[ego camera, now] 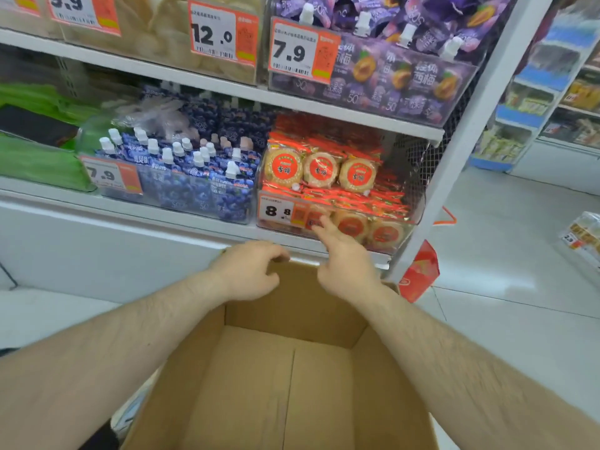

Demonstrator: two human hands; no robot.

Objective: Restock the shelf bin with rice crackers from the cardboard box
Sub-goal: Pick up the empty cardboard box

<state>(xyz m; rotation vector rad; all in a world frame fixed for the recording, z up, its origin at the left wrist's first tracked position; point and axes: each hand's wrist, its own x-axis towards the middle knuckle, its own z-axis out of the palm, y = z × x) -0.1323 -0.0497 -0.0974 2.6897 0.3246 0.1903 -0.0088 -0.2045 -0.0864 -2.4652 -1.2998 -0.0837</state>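
- Cardboard box (292,368): stands open directly below the shelf, flaps up; its visible floor is bare, which suggests the stock has already been moved out.
- Shelf bin (417,206): a clear bin at the right end of the lower shelf, piled to above its front wall with rice crackers (324,170) in red-and-gold packets; three round packets stand face-out on top, presumably so the label reads from the aisle.
- Price tag (282,211): marked 8.8, fixed to the bin's front left.
- Left hand (250,271): hovers over the far rim of the box, its grip loosely curled and holding nothing; whether the fingertips touch the cardboard cannot be told.
- Right hand (344,258): raised toward the bin's front wall, grip apart with the fingers extended, the tips at or just before the clear plastic beside the price tag; it holds nothing.
- Blueberry pouches (181,177): fill the neighbouring bin to the left.
- Judgement: restocking appears essentially complete.
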